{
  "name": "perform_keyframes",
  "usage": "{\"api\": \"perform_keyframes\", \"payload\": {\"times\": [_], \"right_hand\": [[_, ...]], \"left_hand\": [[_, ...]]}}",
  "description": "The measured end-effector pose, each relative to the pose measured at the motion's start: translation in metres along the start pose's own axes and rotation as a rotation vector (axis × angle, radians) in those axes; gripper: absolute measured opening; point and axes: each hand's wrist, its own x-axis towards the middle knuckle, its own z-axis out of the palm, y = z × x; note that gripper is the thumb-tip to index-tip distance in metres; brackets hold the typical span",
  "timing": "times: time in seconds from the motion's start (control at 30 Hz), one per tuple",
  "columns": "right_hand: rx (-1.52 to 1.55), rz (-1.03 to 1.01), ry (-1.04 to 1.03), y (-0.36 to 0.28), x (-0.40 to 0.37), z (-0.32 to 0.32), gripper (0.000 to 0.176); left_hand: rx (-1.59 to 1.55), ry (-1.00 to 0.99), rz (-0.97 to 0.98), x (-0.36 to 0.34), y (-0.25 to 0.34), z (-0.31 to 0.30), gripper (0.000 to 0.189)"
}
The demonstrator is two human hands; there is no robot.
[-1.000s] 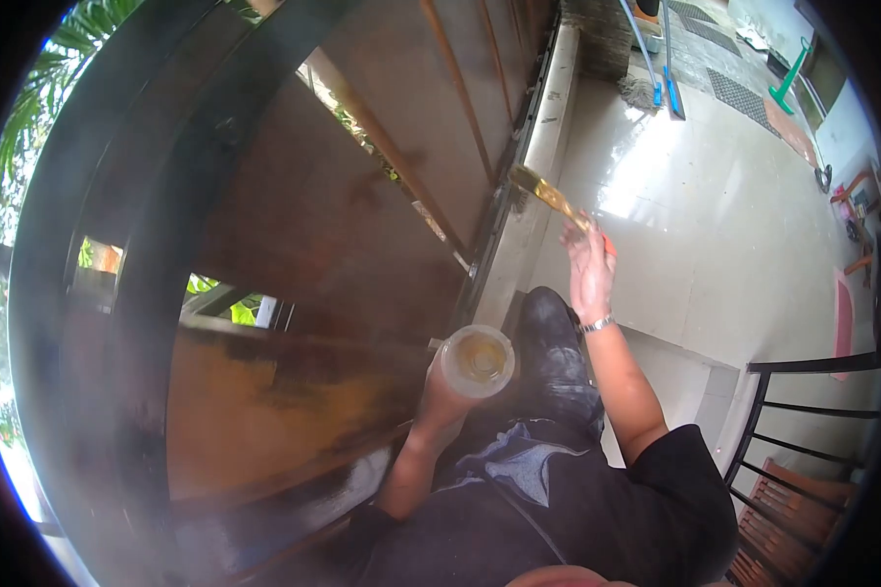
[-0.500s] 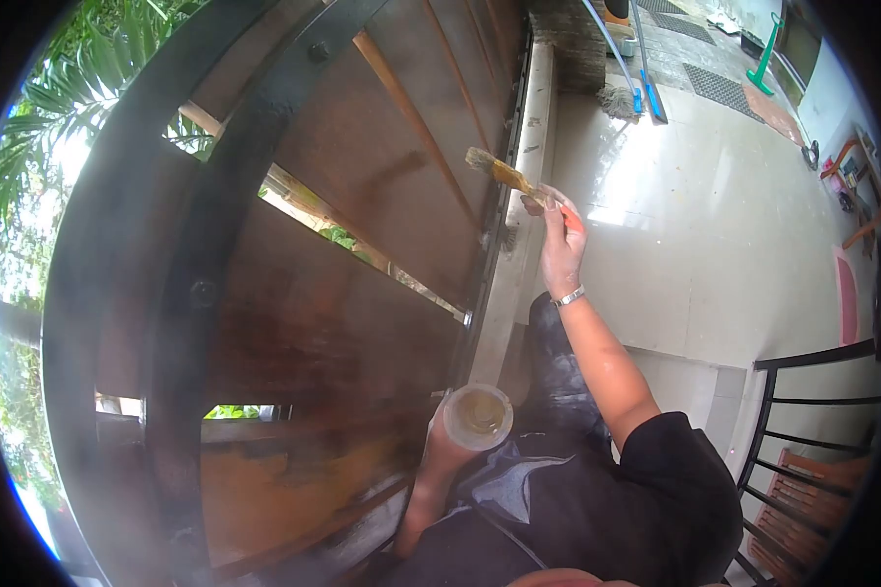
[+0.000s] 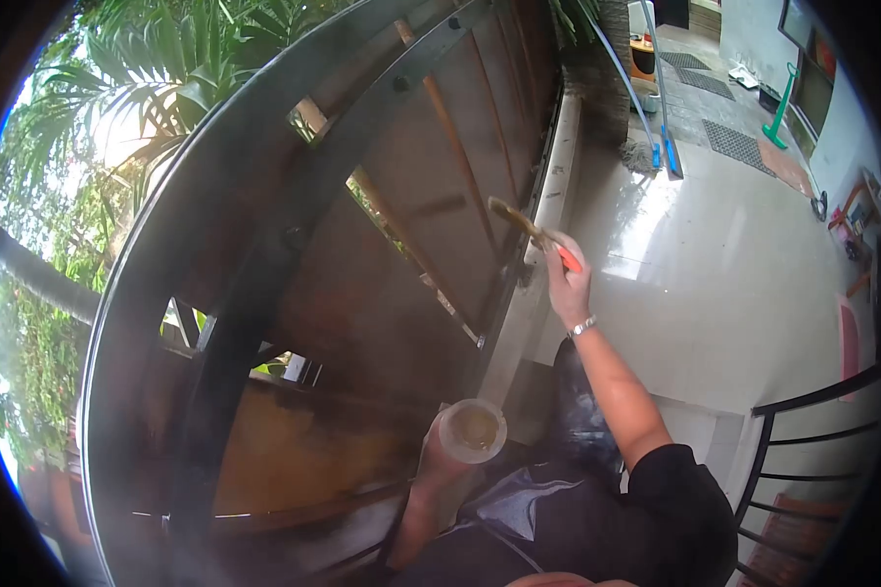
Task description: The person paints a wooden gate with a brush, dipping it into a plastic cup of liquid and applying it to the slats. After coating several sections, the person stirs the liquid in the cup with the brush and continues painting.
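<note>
My right hand (image 3: 570, 284) is closed around the orange handle of a paintbrush (image 3: 517, 217). The brush's bristles point left and overlap the dark brown gate panel (image 3: 382, 284) in this view. Low in the middle, my left hand (image 3: 439, 452) grips a translucent plastic cup (image 3: 473, 430) with yellowish-brown liquid at its bottom. The cup hides most of the fingers. Beside both hands stands the gate, with brown panels, lighter wood strips and a black metal frame (image 3: 294, 186). A lighter tan patch shows on the lower panel (image 3: 294, 450).
A pale ledge (image 3: 558, 166) runs along the gate's base beside a glossy tiled floor (image 3: 715, 254). A mop (image 3: 640, 155) and a blue-ended tool (image 3: 671, 157) stand at the far end. Black railings (image 3: 812, 401) rise at right. Palm leaves (image 3: 196, 78) hang beyond the gate.
The view has shifted, so the gate and floor appear farther right and lower. My right hand has turned the brush, showing its narrower side. The cup stays in my left hand.
</note>
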Motion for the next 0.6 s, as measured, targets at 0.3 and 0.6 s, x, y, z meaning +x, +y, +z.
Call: {"api": "perform_keyframes", "payload": {"times": [0.3,0.6], "right_hand": [[-0.313,-0.371,-0.249,-0.046,0.058,0.009,0.018],[-0.439,-0.722,-0.296,-0.103,0.141,0.033,0.022]], "left_hand": [[0.035,-0.011,-0.07,-0.029,-0.01,0.005,0.072],[0.09,0.0,-0.096,-0.048,-0.009,-0.011,0.067]]}}
